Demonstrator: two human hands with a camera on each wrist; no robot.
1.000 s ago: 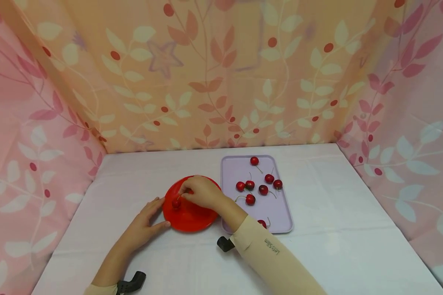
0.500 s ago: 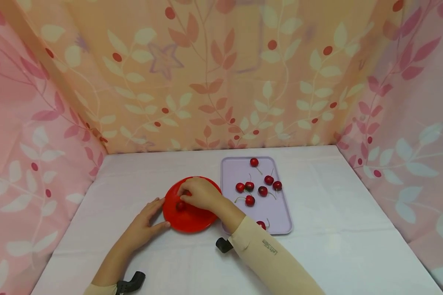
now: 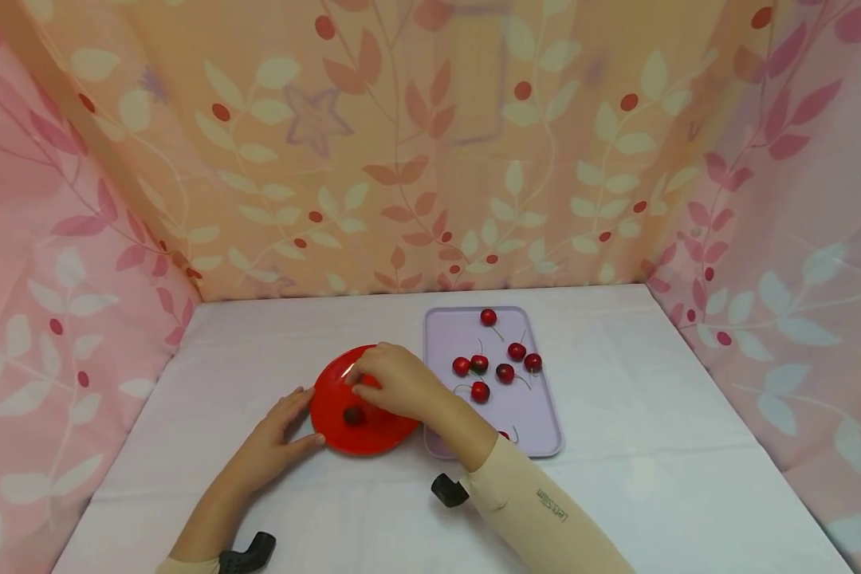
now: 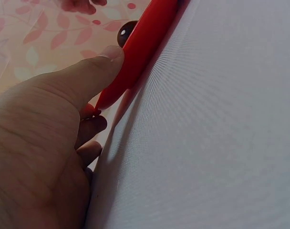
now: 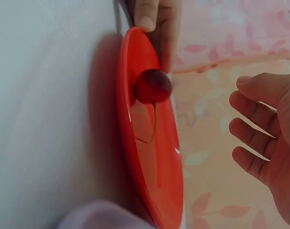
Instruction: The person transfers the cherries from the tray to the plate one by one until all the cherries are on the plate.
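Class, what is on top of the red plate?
One cherry with its stem lies on the red plate. In the head view, the right hand covers part of it, hiding that patch.

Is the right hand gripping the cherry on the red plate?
No, the right wrist view shows a clear gap between the right hand and the cherry on the red plate.

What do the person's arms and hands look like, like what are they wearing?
The right sleeve is beige, with dark lettering that seems to read "Let's Slim". Only the end of the left sleeve, also beige, shows. A black device sits at the left wrist and another at the right. No gloves are worn.
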